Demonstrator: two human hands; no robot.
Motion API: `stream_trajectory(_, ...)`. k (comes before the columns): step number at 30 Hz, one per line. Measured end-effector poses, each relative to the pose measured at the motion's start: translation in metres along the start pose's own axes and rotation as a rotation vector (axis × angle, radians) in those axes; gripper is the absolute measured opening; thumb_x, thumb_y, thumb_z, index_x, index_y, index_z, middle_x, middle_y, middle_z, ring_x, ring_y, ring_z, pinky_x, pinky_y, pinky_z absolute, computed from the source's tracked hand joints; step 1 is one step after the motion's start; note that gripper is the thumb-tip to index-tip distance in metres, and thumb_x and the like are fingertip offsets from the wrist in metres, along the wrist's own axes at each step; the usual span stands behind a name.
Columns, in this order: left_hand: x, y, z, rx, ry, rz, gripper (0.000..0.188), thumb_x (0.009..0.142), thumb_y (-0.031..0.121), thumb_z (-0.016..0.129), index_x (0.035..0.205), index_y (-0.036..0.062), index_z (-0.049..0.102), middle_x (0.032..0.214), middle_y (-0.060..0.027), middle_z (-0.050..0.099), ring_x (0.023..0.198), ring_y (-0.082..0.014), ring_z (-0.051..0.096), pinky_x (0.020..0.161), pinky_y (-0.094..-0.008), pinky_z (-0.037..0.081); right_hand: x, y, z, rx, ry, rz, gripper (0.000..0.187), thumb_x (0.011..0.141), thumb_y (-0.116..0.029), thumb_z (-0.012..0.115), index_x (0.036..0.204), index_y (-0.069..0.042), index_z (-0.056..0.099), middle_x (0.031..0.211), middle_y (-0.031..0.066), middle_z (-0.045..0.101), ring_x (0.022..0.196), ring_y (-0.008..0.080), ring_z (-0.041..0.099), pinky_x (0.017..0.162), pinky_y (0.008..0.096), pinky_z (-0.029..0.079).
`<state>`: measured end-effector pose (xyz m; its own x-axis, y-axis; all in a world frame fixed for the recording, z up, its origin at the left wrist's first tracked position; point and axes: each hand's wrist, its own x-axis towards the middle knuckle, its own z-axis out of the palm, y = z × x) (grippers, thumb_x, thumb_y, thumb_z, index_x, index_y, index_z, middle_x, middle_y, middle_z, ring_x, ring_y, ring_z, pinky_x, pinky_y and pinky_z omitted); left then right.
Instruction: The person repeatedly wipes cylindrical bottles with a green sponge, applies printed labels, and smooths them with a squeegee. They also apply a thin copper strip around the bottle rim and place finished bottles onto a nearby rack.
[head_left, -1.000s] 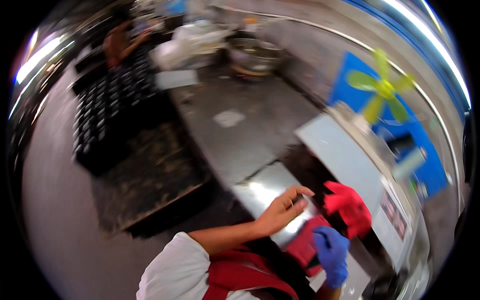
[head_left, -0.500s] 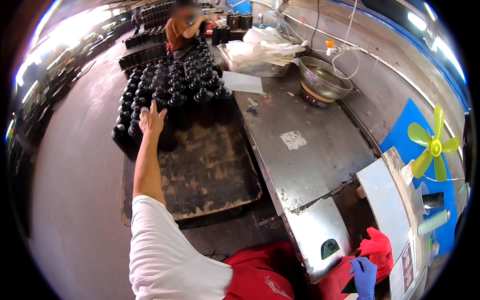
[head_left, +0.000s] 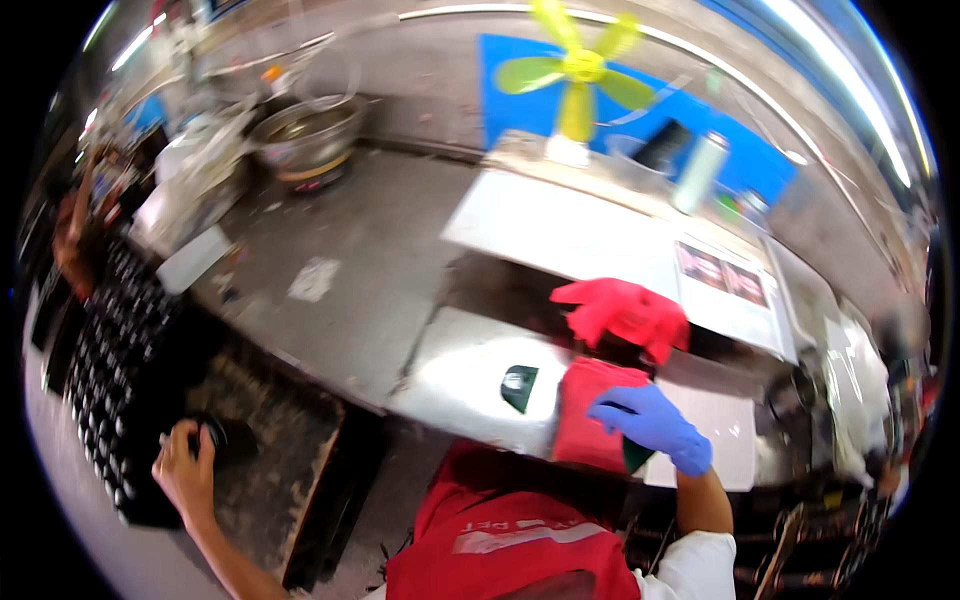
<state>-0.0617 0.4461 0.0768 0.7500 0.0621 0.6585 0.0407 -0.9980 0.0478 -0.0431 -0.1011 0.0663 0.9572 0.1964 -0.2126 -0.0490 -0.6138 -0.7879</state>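
Note:
My bare left hand (head_left: 183, 468) is at the lower left. Its fingers close at the top of a black canister (head_left: 228, 438), which stands apart from the crowded rows over a dark worn board (head_left: 270, 440). Motion blur hides the exact grip. My right hand (head_left: 652, 420), in a blue glove, is bent over a red cloth pad (head_left: 590, 410). Its fingers are curled around a dark green flat piece (head_left: 635, 456), mostly covered by the glove. A similar dark green piece (head_left: 518, 388) with a rounded side lies on the shiny metal sheet (head_left: 450, 385).
Rows of black canisters (head_left: 110, 370) crowd the left, with another person (head_left: 75, 240) beyond. A metal bowl (head_left: 308, 140) sits on the metal table (head_left: 380, 230). Past a red cloth (head_left: 628, 315) are a white board (head_left: 560, 235), yellow-green fan (head_left: 583, 68) and pale green bottle (head_left: 700, 172).
My view has swung right. My left hand, spread over the canisters before, has closed at one canister and drawn it from the rows. My gloved right hand stays by the red pad.

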Motion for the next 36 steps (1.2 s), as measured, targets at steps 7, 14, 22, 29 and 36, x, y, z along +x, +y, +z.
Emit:
stream_trajectory(7,0.06,0.201,-0.013,-0.655,0.172,0.562,0.02,0.072,0.029,0.063,0.07,0.0097,0.058,0.066,-0.0036,0.059,0.061,-0.0249,0.057,0.058,-0.0338,0.043,-0.047,0.019,-0.007,0.276,0.281,-0.077,0.023,0.082,-0.013,0.064,0.105,-0.007,0.062,0.076,-0.0012,0.059,0.059,0.0032,0.046,0.059,0.0195,0.043)
stream_trajectory(14,0.117,0.445,0.04,-1.397,-0.792,0.819,0.023,0.077,0.026,0.066,0.077,0.003,0.061,0.065,-0.0115,0.058,0.058,-0.0263,0.057,0.055,-0.032,0.044,-0.079,0.041,-0.025,0.318,0.354,-0.019,0.06,0.075,-0.015,0.071,0.13,-0.013,0.047,0.107,0.0022,0.057,0.063,0.0081,0.048,0.06,0.0226,0.044)
stream_trajectory(22,0.115,0.526,0.142,-1.157,-0.886,0.624,0.035,0.087,0.024,0.057,0.111,-0.0013,0.057,0.069,-0.0153,0.061,0.061,-0.0227,0.057,0.062,-0.0309,0.046,-0.073,0.143,-0.164,0.178,1.01,0.153,0.028,0.078,-0.021,0.069,0.095,0.0,0.065,0.084,0.0058,0.066,0.074,0.0111,0.058,0.069,0.0258,0.048)
stream_trajectory(29,0.023,0.477,0.131,-1.5,-0.867,0.246,0.089,0.07,0.016,0.073,0.141,0.0052,0.02,0.123,-0.0125,0.044,0.105,-0.0174,0.047,0.087,-0.0312,0.043,-0.047,0.304,-0.332,-0.451,1.224,0.739,0.091,0.056,-0.062,0.073,0.106,0.013,0.056,0.102,0.0306,0.059,0.098,0.0357,0.059,0.086,0.0382,0.045)
stream_trajectory(36,0.005,0.471,0.134,-1.659,-1.48,-0.25,0.088,0.074,0.018,0.072,0.14,0.0011,0.017,0.13,-0.0152,0.04,0.12,-0.0225,0.042,0.101,-0.034,0.032,-0.04,0.348,-0.37,-0.037,0.998,0.642,0.031,0.067,-0.027,0.077,0.063,0.0,0.062,0.056,0.004,0.055,0.049,0.0103,0.047,0.046,0.0291,0.035)
